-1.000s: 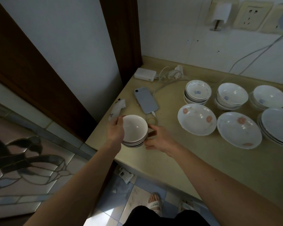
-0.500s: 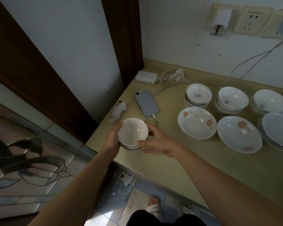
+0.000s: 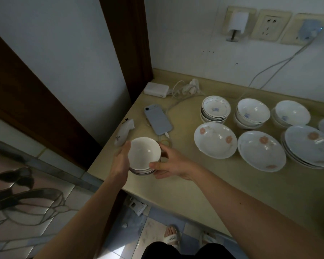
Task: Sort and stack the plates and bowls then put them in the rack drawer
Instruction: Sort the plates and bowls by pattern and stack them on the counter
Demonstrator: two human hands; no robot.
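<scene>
Both hands clasp the bowl stack (image 3: 144, 156) near the phone (image 3: 158, 119): left hand (image 3: 121, 161) and right hand (image 3: 169, 163) curled around its sides. I would support it underneath and keep it level.

4 bowl stacks (image 3: 144, 156), 2 single plates (image 3: 215, 140), 1 plate stack (image 3: 310, 146), 1 phone (image 3: 157, 119).

Blue phone (image 3: 158, 119) face down on counter (image 3: 194, 184), cable plugged; white charger (image 3: 156, 90) behind.
</scene>
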